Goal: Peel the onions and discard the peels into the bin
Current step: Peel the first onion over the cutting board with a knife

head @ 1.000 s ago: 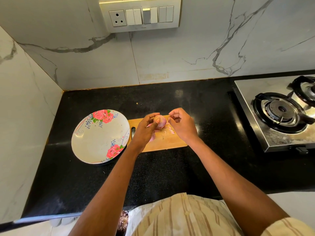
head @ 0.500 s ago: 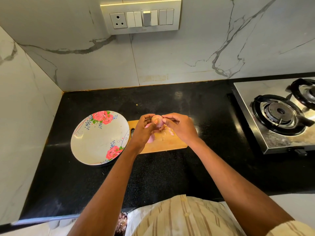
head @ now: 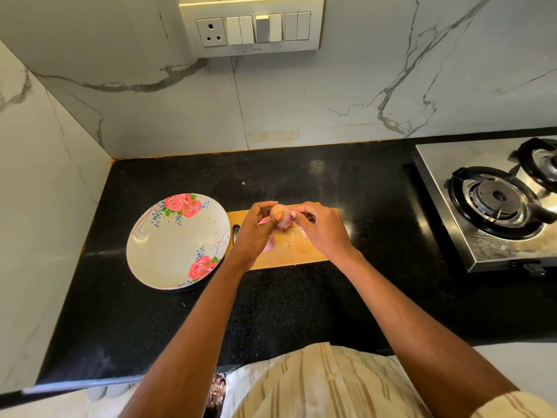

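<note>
Black counter (head: 301, 303) bears plate (head: 168, 251), board (head: 289, 251), stove (head: 470, 236).

The kitchen was evenly and fairly brightly lit, with soft shadows. Pale glare spots sat on the black countertop (head: 316, 164) and the steel gas stove (head: 452, 164). Wide-angle distortion bowed the edges; focus stayed sharp.

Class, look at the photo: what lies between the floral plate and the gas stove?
In the head view, the wooden cutting board, with both hands peeling an onion over it.

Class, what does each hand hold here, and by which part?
The left hand grips the onion round its left side; the right hand pinches its skin at the right side.
</note>
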Motion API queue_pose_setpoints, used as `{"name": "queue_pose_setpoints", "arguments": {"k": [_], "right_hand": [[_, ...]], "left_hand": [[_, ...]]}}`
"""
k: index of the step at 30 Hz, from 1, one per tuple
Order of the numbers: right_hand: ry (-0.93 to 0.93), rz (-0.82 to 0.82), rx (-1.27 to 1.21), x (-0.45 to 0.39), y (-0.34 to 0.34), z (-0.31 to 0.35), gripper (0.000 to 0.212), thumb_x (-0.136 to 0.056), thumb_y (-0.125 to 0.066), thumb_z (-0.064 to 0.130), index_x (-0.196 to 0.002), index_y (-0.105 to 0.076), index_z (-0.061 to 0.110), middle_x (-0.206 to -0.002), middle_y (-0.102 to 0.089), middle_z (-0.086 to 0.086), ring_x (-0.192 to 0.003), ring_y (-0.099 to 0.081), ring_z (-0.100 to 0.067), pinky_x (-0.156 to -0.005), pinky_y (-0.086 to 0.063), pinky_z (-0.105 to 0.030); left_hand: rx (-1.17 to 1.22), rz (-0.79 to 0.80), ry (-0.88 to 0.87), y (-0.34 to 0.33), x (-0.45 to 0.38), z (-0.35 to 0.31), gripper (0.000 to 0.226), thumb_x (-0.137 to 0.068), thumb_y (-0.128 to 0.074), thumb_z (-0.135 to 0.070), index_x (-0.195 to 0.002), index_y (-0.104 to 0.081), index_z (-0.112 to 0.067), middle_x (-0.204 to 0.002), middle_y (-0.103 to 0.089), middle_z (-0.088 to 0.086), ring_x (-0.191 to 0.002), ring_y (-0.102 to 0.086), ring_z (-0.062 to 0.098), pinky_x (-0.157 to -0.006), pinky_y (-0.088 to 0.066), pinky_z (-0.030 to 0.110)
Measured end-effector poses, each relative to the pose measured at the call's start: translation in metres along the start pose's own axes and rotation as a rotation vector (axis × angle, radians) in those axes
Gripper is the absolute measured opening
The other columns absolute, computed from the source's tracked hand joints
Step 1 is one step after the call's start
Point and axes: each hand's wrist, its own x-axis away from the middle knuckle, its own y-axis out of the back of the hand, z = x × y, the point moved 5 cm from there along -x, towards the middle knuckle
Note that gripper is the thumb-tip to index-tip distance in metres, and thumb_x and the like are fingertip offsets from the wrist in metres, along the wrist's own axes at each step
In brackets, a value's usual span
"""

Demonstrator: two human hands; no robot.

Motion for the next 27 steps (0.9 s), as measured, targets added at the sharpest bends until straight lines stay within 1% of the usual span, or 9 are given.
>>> {"name": "queue_pose_setpoints", "arguments": {"k": [2,4,6,10,13,19,21,24,27], "right_hand": [[0.007,-0.012,0.009,0.0002,-0.0002,-0.0004,0.012,-0.096,-0.070,0.016,-0.105,-0.077,0.012,-0.094,-0.076,0.002,-0.082,-0.064,-0.001,-0.070,-0.044,-0.001],[0.005,0.004,0.001,-0.0001,-0.0013,-0.0015,0.012,-0.096,-0.070,0.015,-0.104,-0.077,0.011,-0.094,-0.076,0.000,-0.083,-0.067,-0.005,-0.070,-0.045,-0.002],[-0.013,0.029,-0.030,-0.0006,-0.0027,-0.0037,0.014,-0.097,-0.069,0.017,-0.107,-0.076,0.013,-0.097,-0.076,0.002,-0.084,-0.066,-0.003,-0.071,-0.046,-0.003],[-0.061,0.067,-0.126,-0.0014,-0.0054,-0.0059,0.020,-0.099,-0.067,0.028,-0.114,-0.075,0.017,-0.105,-0.075,0.008,-0.096,-0.068,-0.003,-0.080,-0.052,-0.011],[-0.087,0.042,-0.166,-0.0017,-0.0048,-0.0060,0.018,-0.097,-0.069,0.028,-0.110,-0.076,0.018,-0.103,-0.074,0.010,-0.097,-0.067,-0.001,-0.082,-0.052,-0.012],[-0.091,0.011,-0.132,-0.0015,0.0011,-0.0070,0.011,-0.096,-0.070,0.026,-0.101,-0.077,0.019,-0.090,-0.070,0.017,-0.089,-0.063,0.008,-0.073,-0.046,-0.006],[-0.090,0.007,-0.132,-0.0013,0.0011,-0.0073,0.010,-0.096,-0.069,0.025,-0.101,-0.076,0.020,-0.089,-0.069,0.019,-0.088,-0.062,0.010,-0.074,-0.046,-0.006],[-0.074,0.029,-0.128,-0.0014,0.0002,-0.0063,0.016,-0.097,-0.069,0.025,-0.110,-0.075,0.020,-0.100,-0.072,0.016,-0.091,-0.063,0.010,-0.079,-0.047,-0.005],[-0.032,0.063,-0.099,-0.0026,0.0009,-0.0034,0.023,-0.096,-0.070,0.026,-0.118,-0.075,0.020,-0.110,-0.075,0.008,-0.094,-0.063,0.007,-0.082,-0.047,-0.005]], "left_hand": [[-0.017,0.002,0.007,-0.0008,0.0010,0.0001,0.026,-0.102,-0.058,-0.031,-0.126,-0.049,-0.031,-0.127,-0.055,-0.011,-0.118,-0.055,0.008,-0.072,-0.048,0.006],[-0.018,0.000,0.019,-0.0008,0.0020,0.0015,0.026,-0.103,-0.058,-0.029,-0.126,-0.048,-0.031,-0.127,-0.054,-0.011,-0.117,-0.055,0.007,-0.071,-0.048,0.006],[0.001,-0.002,0.021,0.0001,0.0023,0.0020,0.026,-0.102,-0.058,-0.029,-0.126,-0.049,-0.031,-0.127,-0.055,-0.010,-0.116,-0.056,0.007,-0.071,-0.049,0.006],[0.020,-0.018,0.031,0.0027,-0.0009,0.0020,0.028,-0.101,-0.060,-0.032,-0.128,-0.051,-0.032,-0.135,-0.057,-0.004,-0.123,-0.057,0.013,-0.085,-0.051,0.017],[0.013,-0.007,0.036,0.0006,-0.0023,0.0009,0.029,-0.101,-0.060,-0.033,-0.128,-0.050,-0.031,-0.137,-0.057,-0.001,-0.124,-0.057,0.016,-0.092,-0.052,0.023],[-0.034,0.033,0.024,-0.0011,-0.0026,-0.0014,0.028,-0.102,-0.059,-0.032,-0.128,-0.050,-0.035,-0.139,-0.057,-0.002,-0.124,-0.056,0.015,-0.085,-0.048,0.017],[-0.024,0.040,0.020,-0.0015,-0.0022,-0.0006,0.028,-0.101,-0.059,-0.033,-0.127,-0.051,-0.036,-0.140,-0.057,-0.001,-0.125,-0.057,0.016,-0.090,-0.048,0.021],[-0.031,0.043,0.015,-0.0010,-0.0016,-0.0009,0.029,-0.101,-0.058,-0.034,-0.130,-0.052,-0.037,-0.142,-0.056,-0.002,-0.127,-0.056,0.016,-0.100,-0.049,0.029],[-0.065,0.055,0.008,-0.0008,-0.0019,-0.0044,0.036,-0.101,-0.057,-0.035,-0.137,-0.053,-0.031,-0.139,-0.056,-0.003,-0.121,-0.057,0.014,-0.096,-0.052,0.027]]}}
